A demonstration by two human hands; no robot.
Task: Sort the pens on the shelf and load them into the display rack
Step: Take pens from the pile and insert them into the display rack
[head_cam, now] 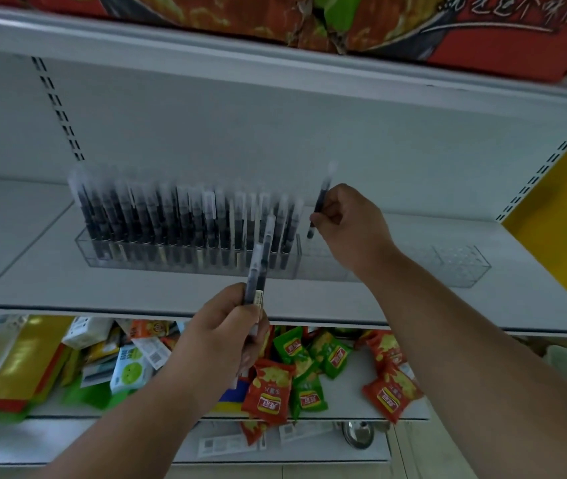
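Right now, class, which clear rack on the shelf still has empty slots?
The right rack, beside the right hand: it looks empty, while the left rack is packed with upright pens.

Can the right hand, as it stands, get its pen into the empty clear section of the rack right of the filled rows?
Probably yes: the right hand holds its pen upright just above the empty rack section, with nothing between.

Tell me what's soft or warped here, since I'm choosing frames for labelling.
Head view: motion blur smears the pens in the display rack and the pen in the right hand; the shelf edge bows from wide-angle distortion; lighting is dim and even, without glare.
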